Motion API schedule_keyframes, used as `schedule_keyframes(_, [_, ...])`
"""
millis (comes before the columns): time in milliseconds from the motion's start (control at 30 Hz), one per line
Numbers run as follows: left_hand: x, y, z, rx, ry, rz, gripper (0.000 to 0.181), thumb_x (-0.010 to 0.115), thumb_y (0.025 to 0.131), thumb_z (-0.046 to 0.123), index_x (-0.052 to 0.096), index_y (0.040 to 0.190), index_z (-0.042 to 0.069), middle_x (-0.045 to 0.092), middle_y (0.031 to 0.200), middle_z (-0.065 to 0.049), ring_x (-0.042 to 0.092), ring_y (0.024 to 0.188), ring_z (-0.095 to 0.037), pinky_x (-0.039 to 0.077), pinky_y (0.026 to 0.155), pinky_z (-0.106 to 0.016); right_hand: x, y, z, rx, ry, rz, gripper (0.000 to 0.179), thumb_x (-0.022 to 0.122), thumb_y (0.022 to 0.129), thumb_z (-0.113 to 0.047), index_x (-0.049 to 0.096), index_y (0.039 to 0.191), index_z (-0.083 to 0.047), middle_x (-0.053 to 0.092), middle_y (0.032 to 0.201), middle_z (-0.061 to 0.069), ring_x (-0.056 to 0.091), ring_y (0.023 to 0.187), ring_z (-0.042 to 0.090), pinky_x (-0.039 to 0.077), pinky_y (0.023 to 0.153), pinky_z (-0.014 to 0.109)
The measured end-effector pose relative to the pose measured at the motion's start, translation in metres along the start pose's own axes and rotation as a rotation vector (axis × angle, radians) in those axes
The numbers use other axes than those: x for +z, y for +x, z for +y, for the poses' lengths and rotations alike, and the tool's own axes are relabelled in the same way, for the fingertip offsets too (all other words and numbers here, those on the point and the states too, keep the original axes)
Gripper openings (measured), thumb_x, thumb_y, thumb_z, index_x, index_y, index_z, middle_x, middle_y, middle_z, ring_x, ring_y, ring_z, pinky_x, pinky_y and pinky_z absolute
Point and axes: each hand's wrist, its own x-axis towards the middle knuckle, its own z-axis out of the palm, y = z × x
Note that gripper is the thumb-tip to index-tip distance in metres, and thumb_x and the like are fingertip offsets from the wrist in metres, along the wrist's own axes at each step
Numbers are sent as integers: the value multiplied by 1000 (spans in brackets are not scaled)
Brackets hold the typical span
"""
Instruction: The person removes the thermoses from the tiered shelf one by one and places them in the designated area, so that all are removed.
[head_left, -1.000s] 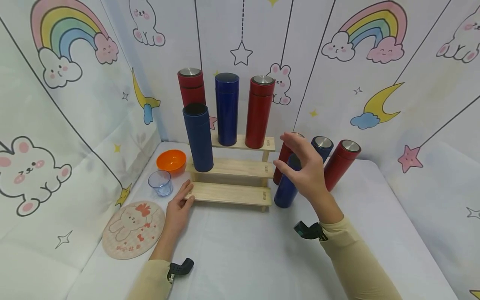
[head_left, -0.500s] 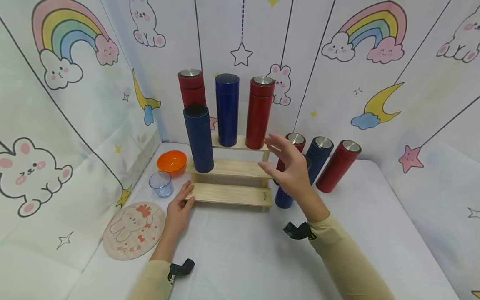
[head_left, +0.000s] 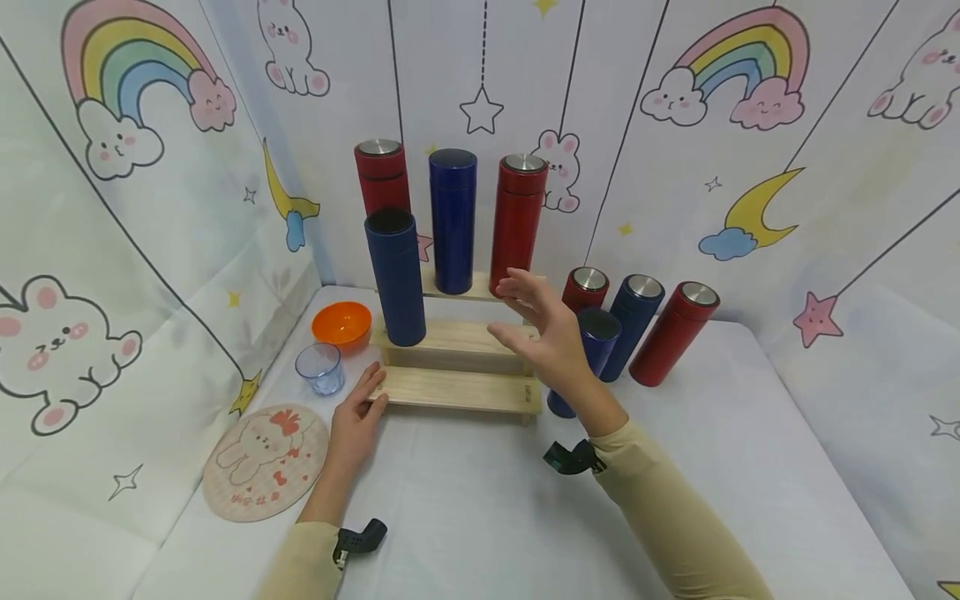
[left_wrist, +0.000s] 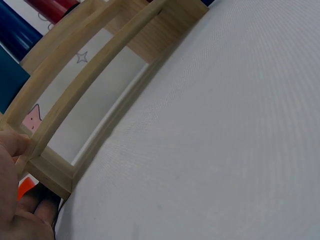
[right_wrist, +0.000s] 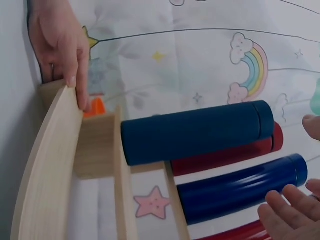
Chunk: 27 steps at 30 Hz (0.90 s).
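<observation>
A three-tier wooden rack (head_left: 457,390) stands mid-table. My left hand (head_left: 356,429) grips the left end of its lowest shelf; in the left wrist view the thumb and the other fingers lie on either side of that end. Raised beside the rack's right end, my right hand (head_left: 551,342) holds nothing, its thumb and fingers spread in a curve. Its fingertips overlap the foot of the right red thermos (head_left: 517,221) on the top shelf. Left of that thermos stand a glossy blue thermos (head_left: 453,225) and another red thermos (head_left: 382,179). A matte blue thermos (head_left: 397,283) occupies the middle shelf's left end.
Right of the rack stand a glossy blue thermos (head_left: 597,337), partly behind my right hand, a red thermos (head_left: 585,287), a dark blue thermos (head_left: 637,317) and another red thermos (head_left: 671,337). At left are an orange bowl (head_left: 342,327), a glass (head_left: 320,369) and a round mat (head_left: 266,467).
My right hand has moved left, from in front of the right-hand thermoses to the rack's right end, uncovering more of them. My left hand keeps its place on the rack.
</observation>
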Motion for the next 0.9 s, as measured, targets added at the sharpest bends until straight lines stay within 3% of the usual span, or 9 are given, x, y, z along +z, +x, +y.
schedule_keyframes(333, [2, 0, -4, -4, 8, -9, 47, 64, 111, 9, 58, 157, 8, 42, 171, -1, 34, 159, -17, 40, 107, -9, 17, 1, 15, 97, 7, -33, 71, 85, 92, 1, 55, 155, -7, 66, 140, 9, 63, 133, 27, 53, 111, 43])
schedule_keyframes(633, [-3, 1, -2, 2, 25, 0, 47, 64, 111, 9, 58, 157, 7, 43, 170, -1, 34, 159, -21, 41, 105, -8, 35, 12, 22, 138, 19, -55, 76, 85, 93, -2, 49, 160, -8, 64, 139, 26, 64, 132, 29, 52, 111, 41])
schedule_keyframes(900, [-1, 1, 0, -20, 54, -4, 47, 63, 112, 12, 57, 159, 11, 42, 171, 0, 34, 159, -18, 41, 105, -7, 44, 17, 24, 122, 39, -82, 79, 86, 92, 0, 45, 159, 2, 62, 140, 28, 64, 133, 27, 53, 110, 38])
